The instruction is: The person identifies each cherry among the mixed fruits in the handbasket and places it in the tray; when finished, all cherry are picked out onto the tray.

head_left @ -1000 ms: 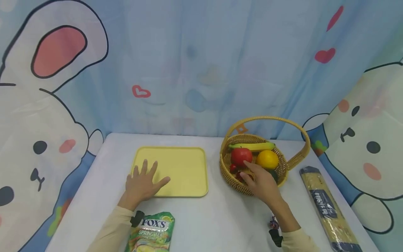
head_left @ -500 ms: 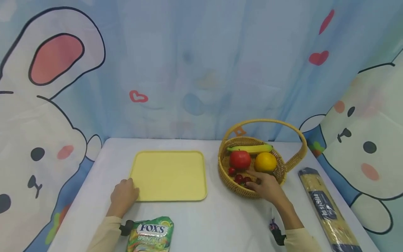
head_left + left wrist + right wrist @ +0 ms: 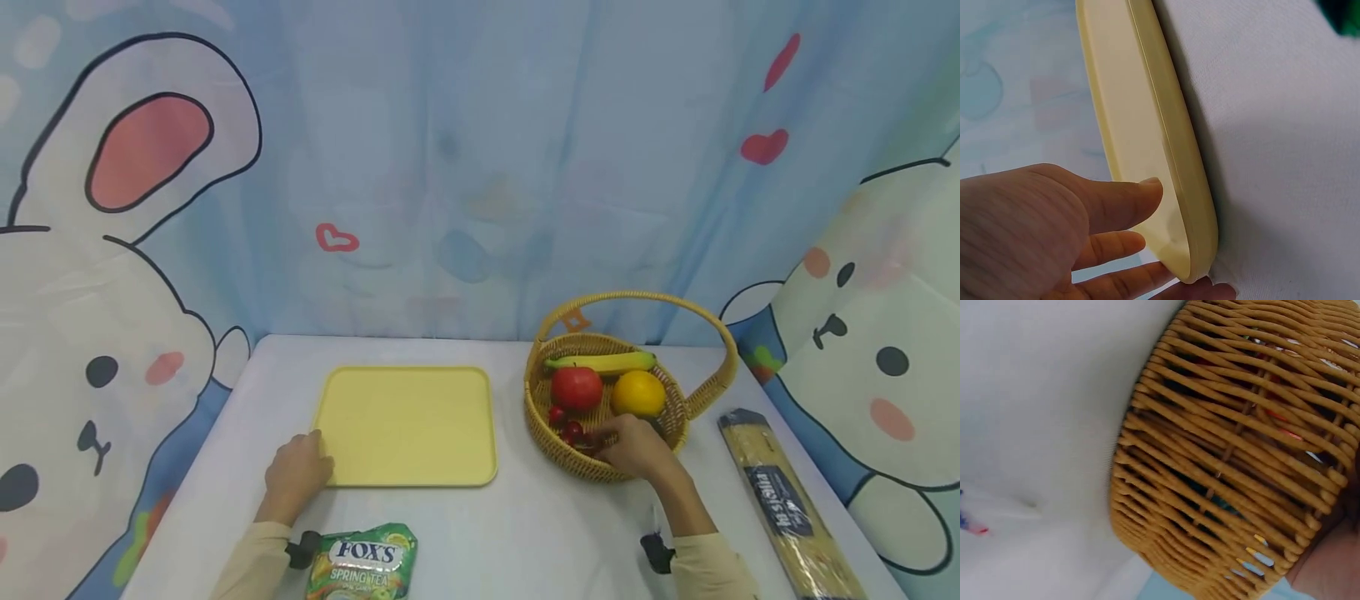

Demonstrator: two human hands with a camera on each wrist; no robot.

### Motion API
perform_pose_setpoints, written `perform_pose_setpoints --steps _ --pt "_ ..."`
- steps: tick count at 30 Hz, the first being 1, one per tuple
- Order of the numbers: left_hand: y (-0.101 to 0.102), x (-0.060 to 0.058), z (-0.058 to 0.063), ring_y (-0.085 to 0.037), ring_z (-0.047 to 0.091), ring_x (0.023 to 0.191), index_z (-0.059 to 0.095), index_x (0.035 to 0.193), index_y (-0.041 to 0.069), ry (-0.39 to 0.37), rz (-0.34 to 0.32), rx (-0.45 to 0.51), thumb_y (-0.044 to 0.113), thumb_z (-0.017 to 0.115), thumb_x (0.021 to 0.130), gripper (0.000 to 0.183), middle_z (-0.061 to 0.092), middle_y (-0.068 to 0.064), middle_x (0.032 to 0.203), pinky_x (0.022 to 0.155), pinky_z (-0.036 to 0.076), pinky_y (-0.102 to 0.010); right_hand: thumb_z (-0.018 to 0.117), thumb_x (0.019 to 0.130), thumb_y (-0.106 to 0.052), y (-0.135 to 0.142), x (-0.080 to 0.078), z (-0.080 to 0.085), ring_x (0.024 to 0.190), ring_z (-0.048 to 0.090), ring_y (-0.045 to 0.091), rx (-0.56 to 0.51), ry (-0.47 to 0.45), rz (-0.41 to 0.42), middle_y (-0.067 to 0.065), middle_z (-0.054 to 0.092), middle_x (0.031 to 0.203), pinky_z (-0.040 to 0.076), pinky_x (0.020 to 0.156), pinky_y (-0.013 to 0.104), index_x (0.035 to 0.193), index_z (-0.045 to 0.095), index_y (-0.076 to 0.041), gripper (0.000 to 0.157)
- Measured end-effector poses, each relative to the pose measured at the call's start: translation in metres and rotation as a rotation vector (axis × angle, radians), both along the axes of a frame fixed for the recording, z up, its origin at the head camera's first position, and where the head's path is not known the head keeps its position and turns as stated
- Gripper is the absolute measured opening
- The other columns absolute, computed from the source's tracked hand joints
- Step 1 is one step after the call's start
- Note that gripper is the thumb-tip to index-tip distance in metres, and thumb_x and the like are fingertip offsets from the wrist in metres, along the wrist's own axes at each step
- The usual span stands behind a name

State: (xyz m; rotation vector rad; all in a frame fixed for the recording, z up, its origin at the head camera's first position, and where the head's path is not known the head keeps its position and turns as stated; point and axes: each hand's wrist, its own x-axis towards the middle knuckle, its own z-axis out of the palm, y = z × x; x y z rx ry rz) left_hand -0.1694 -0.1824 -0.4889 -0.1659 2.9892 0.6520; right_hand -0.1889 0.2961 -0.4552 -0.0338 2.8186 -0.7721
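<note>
My left hand (image 3: 298, 468) holds the left rim of a shallow yellow tray (image 3: 405, 427). In the left wrist view the thumb (image 3: 1125, 203) lies over the tray's inner side, with the other fingers at its corner. My right hand (image 3: 636, 448) reaches over the near rim into a wicker basket (image 3: 551, 450). Its fingertips are down among small, dark red cherry-like fruits (image 3: 572, 430); I cannot tell whether it pinches one. Also in the basket are a red apple (image 3: 576, 389), a yellow orange-shaped fruit (image 3: 638, 393) and a banana (image 3: 600, 363). Basket weave (image 3: 1229, 444) hides the fingers in the right wrist view.
The basket's tall arched handle (image 3: 637, 297) rises above the fruit. A long pack of dry noodles (image 3: 787, 508) lies at the right, and a green FOX'S candy bag (image 3: 363, 562) is at the front near my left sleeve. A patterned curtain (image 3: 480, 167) hangs behind the table.
My left hand has moved from spread over the tray to its left rim and taken hold there. My right hand has gone lower into the basket, its fingers drawing together at the small red fruits.
</note>
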Motion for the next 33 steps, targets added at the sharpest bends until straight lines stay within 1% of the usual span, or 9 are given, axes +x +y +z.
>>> perform_pose_setpoints --steps 5,12,15,19,21,24,26,28,33 --pt "-0.001 0.0 0.0 -0.026 0.051 0.067 0.061 0.108 -0.011 0.005 -0.005 0.002 0.007 0.059 0.083 0.032 0.057 -0.014 0.078 0.053 0.042 -0.037 0.07 0.076 0.004 -0.004 -0.003 0.004 0.076 0.059 0.022 0.028 -0.041 -0.022 0.005 0.069 0.081 0.053 0.068 0.04 0.085 0.074 -0.004 0.012" --pt "-0.002 -0.001 -0.001 -0.028 0.056 0.072 0.061 0.115 -0.011 -0.009 -0.001 -0.01 0.009 0.06 0.083 0.038 0.063 -0.018 0.086 0.059 0.048 -0.042 0.063 0.081 -0.002 -0.009 -0.006 0.004 0.076 0.061 0.021 0.127 -0.076 0.026 0.005 0.071 0.085 0.054 0.068 0.043 0.083 0.076 -0.007 0.014" --pt "-0.004 -0.001 -0.003 -0.028 0.056 0.073 0.062 0.116 -0.01 -0.006 0.004 -0.019 0.009 0.061 0.083 0.038 0.064 -0.019 0.087 0.06 0.049 -0.043 0.064 0.081 -0.004 -0.01 -0.008 0.002 0.073 0.059 0.021 0.118 -0.071 0.026 0.004 0.068 0.08 0.052 0.066 0.041 0.081 0.075 -0.007 0.011" --pt "-0.005 -0.001 -0.003 -0.028 0.056 0.073 0.062 0.115 -0.009 -0.001 0.005 -0.027 0.01 0.061 0.083 0.038 0.064 -0.018 0.087 0.058 0.048 -0.043 0.068 0.08 -0.007 -0.005 -0.007 -0.001 0.079 0.062 0.022 0.023 -0.048 0.011 0.005 0.071 0.084 0.055 0.07 0.043 0.087 0.076 -0.005 0.01" --pt "-0.005 -0.002 -0.003 -0.028 0.056 0.073 0.063 0.114 -0.008 -0.001 0.001 -0.033 0.011 0.061 0.083 0.037 0.065 -0.019 0.088 0.058 0.048 -0.044 0.072 0.081 -0.01 0.0 -0.005 -0.002 0.086 0.063 0.022 -0.038 -0.018 0.006 0.006 0.073 0.092 0.056 0.074 0.043 0.093 0.077 -0.005 0.014" --pt "-0.004 -0.002 -0.002 -0.029 0.057 0.073 0.063 0.114 -0.007 -0.004 0.001 -0.035 0.011 0.061 0.083 0.036 0.065 -0.019 0.088 0.058 0.048 -0.045 0.076 0.083 -0.016 0.006 0.0 -0.002 0.087 0.061 0.022 -0.128 0.033 0.011 0.008 0.073 0.101 0.054 0.072 0.039 0.101 0.077 -0.005 0.021" --pt "-0.003 -0.001 0.0 -0.029 0.057 0.073 0.064 0.111 -0.007 -0.01 0.005 -0.036 0.012 0.062 0.083 0.034 0.064 -0.018 0.086 0.058 0.048 -0.045 0.078 0.085 -0.021 0.009 0.001 -0.002 0.086 0.057 0.021 -0.181 0.058 0.011 0.009 0.072 0.104 0.051 0.07 0.034 0.105 0.077 -0.006 0.026" --pt "-0.003 0.0 0.001 -0.029 0.056 0.073 0.064 0.111 -0.006 -0.016 0.008 -0.04 0.012 0.062 0.083 0.033 0.064 -0.017 0.085 0.058 0.048 -0.044 0.078 0.085 -0.025 0.01 0.003 -0.002 0.085 0.057 0.02 -0.237 0.07 0.007 0.01 0.072 0.107 0.052 0.07 0.032 0.109 0.076 -0.005 0.031" --pt "-0.001 0.0 0.001 -0.029 0.056 0.074 0.063 0.113 -0.007 -0.026 0.007 -0.047 0.013 0.063 0.084 0.036 0.065 -0.018 0.088 0.06 0.049 -0.045 0.077 0.086 -0.032 0.009 0.006 0.0 0.101 0.065 0.025 -0.389 0.084 -0.014 0.015 0.07 0.118 0.057 0.083 0.034 0.115 0.074 -0.003 0.042"
